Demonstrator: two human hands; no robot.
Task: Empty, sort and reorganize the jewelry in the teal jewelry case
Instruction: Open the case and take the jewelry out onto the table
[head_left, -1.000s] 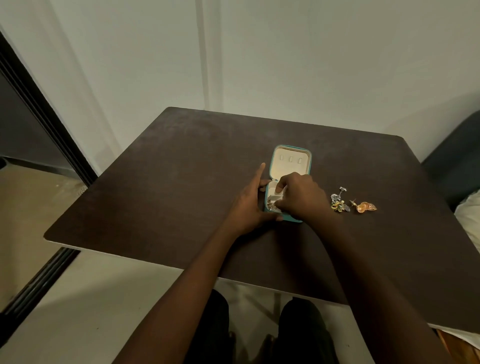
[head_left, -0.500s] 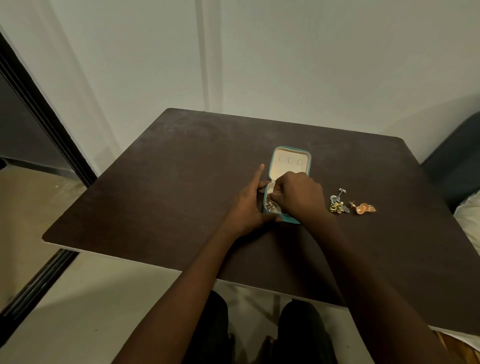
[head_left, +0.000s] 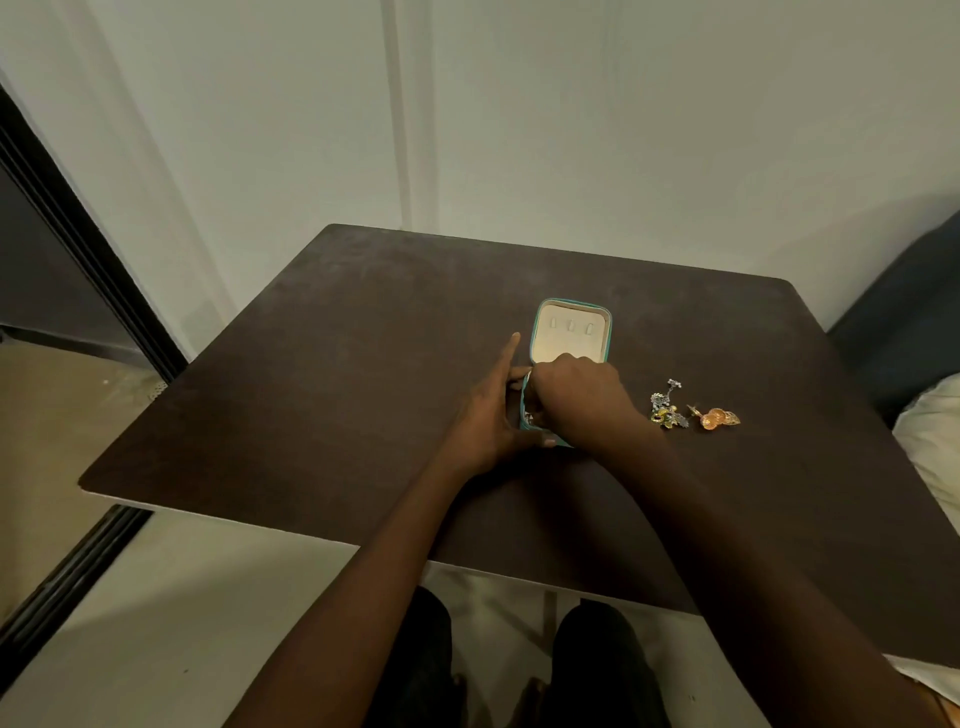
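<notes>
Teal jewelry case lies open mid-table, left hand spread bracing its left side, right hand curled inside, its grip hidden; lift pieces singly, setting them rightward by the removed jewelry.

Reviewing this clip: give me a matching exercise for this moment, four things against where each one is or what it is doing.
Things:
1. left hand
2. right hand
3. case lid
4. orange earring

Places or states:
A. lies on the table, farthest right of the loose jewelry
B. open, cream lining showing
C. flat against the left side of the teal jewelry case
D. curled over the case's lower tray

Pairs: 1-C, 2-D, 3-B, 4-A
</notes>
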